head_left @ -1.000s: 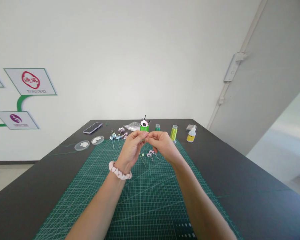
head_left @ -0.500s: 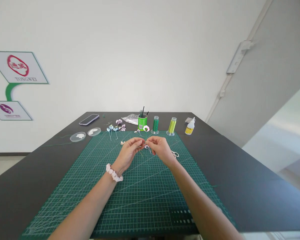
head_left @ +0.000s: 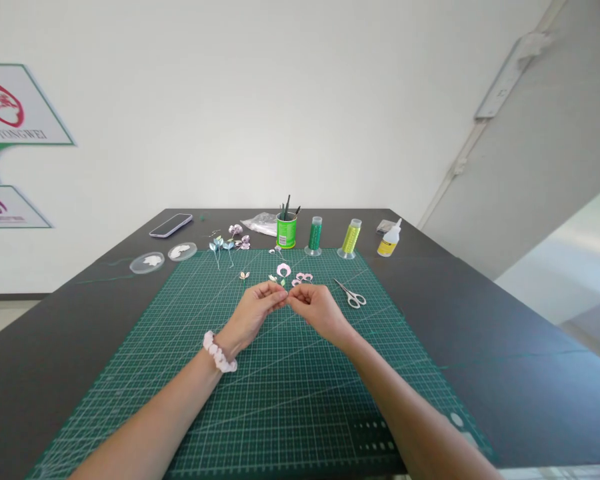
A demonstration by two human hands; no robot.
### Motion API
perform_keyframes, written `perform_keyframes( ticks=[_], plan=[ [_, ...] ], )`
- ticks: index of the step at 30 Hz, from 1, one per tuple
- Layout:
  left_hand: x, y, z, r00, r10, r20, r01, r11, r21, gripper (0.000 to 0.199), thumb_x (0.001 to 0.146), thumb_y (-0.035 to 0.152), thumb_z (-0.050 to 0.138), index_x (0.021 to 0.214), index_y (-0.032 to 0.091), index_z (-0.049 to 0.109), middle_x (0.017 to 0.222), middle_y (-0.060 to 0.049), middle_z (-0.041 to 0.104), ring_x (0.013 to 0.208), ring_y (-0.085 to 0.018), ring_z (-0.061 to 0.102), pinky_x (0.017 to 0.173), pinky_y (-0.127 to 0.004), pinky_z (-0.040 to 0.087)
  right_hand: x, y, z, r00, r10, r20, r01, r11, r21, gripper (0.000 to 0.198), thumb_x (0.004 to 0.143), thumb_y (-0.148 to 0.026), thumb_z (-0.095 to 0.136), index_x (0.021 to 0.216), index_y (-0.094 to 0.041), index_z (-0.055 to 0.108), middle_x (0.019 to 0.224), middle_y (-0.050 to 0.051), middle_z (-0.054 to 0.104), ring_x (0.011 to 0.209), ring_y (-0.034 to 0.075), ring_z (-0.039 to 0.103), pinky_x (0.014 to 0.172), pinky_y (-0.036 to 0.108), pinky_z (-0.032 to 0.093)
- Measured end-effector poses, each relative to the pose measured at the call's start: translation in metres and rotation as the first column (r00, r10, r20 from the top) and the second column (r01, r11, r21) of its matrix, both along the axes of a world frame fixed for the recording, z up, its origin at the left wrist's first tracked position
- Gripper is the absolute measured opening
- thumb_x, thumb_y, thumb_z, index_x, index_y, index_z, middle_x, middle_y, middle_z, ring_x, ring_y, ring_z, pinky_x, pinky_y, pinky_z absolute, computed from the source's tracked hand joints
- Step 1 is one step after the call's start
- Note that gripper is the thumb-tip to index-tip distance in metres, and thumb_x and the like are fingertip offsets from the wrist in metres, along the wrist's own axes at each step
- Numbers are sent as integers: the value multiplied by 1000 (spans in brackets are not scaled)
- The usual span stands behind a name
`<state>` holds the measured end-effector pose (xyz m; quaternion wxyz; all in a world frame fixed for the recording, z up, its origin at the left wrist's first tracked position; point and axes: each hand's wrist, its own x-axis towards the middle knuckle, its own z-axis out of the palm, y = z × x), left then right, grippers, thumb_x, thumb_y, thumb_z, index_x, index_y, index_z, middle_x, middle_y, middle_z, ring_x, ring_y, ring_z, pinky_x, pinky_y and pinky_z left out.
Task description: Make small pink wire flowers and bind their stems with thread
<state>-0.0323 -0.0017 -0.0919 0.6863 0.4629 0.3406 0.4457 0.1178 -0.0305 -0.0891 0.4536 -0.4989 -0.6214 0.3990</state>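
Observation:
My left hand (head_left: 258,305), with a pale pink scrunchie (head_left: 219,352) at the wrist, is closed in a pinch. Against its fingertips my right hand (head_left: 318,308) pinches too; whatever is between its fingers is too small to make out. Just above the joined fingertips stands a pink looped flower petal (head_left: 283,270), seemingly held from below, its stem hidden by the fingers. Close by are a small green leaf (head_left: 283,283) and several pink loop petals (head_left: 304,277) on the green cutting mat (head_left: 280,393). White-handled scissors (head_left: 351,295) lie right of my right hand.
Farther back stand a green can of tools (head_left: 286,231), a green thread spool (head_left: 315,237), a yellow-green spool (head_left: 351,239) and a glue bottle (head_left: 390,239). At left are small flowers (head_left: 223,245), two clear dishes (head_left: 147,263) and a phone (head_left: 171,225).
My view has tilted down and shifted right. My hands and the pink petal sit nearer to me, exposing the scissors and the loop petals behind them. Both hands stay pinched together.

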Motion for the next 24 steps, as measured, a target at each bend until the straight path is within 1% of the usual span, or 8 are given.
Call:
perform_keyframes(
  ticks=[4,7,11,14,19,24],
  plan=[
    [0,-1,-6,1000,6,-7,-6,1000,-2,25,58,29,87,68,14,69,68,0,66,68,-12,60,73,-28,48,-1,1,-3,1000,-17,20,17,1000,-8,18,74,-28,59,60,-20,55,46,-7,41,42,9,35,41,23,25],
    [-1,-1,-9,1000,2,-25,-2,1000,11,23,60,30,85,68,15,69,68,0,65,68,-12,59,73,-28,48,0,1,-5,1000,-20,24,21,999,-28,19,74,-29,61,58,-20,55,46,-7,43,41,8,36,40,23,26],
    [-2,-1,-10,1000,-20,-20,20,1000,0,23,61,32,84,65,15,68,66,0,64,66,-12,57,71,-27,47,-1,0,-6,1000,-6,-9,5,997,-71,18,74,-29,61,59,-20,57,46,-7,46,39,8,36,39,22,26],
    [-2,-2,-11,1000,-17,-17,17,1000,-11,22,60,30,84,64,15,69,65,0,64,65,-11,56,70,-27,46,-2,0,-6,999,2,-35,-5,995,-98,16,74,-29,60,61,-19,60,41,-8,43,37,8,35,38,22,25],
    [-1,-2,-14,1000,-7,-4,7,1000,-18,21,61,30,84,63,16,69,64,0,63,65,-11,55,68,-27,45,-5,0,-6,998,-19,-64,9,989,-148,17,74,-29,61,60,-19,59,42,-8,44,35,7,35,37,21,25],
    [-1,-2,-15,999,-44,24,44,999,-30,20,63,28,83,65,15,68,65,1,62,65,-11,55,69,-26,45,-5,0,-9,997,-21,-69,10,988,-157,16,73,-28,62,60,-19,59,43,-8,45,35,7,37,36,21,27]
  ],
)
